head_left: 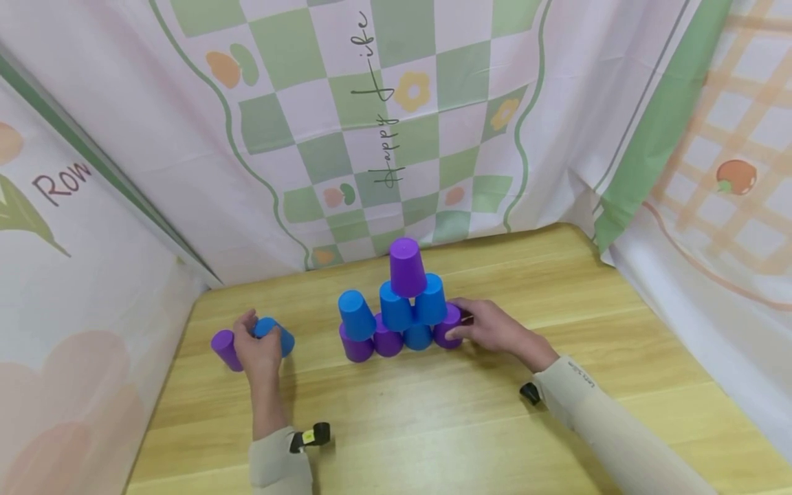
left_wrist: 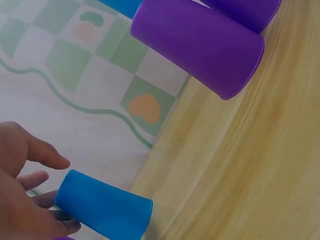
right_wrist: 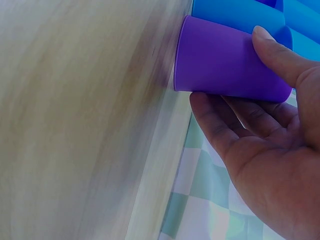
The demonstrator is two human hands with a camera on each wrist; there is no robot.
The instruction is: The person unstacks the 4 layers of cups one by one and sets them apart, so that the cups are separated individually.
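- From my station I see the stack (head_left: 396, 307): smooth, tapered cups, blue and purple, mouths down on a wood-grained counter (head_left: 396, 419).
- Left of the stack, my left hand (head_left: 260, 352) is loosely spread about a blue cup (head_left: 286, 340); a slim purple cup (head_left: 226, 350) stands beyond.
- My right hand (head_left: 489, 326) grips the stack's rightmost cup (head_left: 443, 326).
- Only the left wrist view shows the left thumb clear of the blue cup; the right wrist view reveals fingers the head view hides.

The left sleeve (head_left: 280, 466) and right sleeve (head_left: 625, 430) are pale beige-grey, the right with small dark lettering (head_left: 580, 375) near its end. A black device (head_left: 321, 433) with a yellow patch (head_left: 309, 436) adjoins the left sleeve — a black block (head_left: 529, 393) the right.
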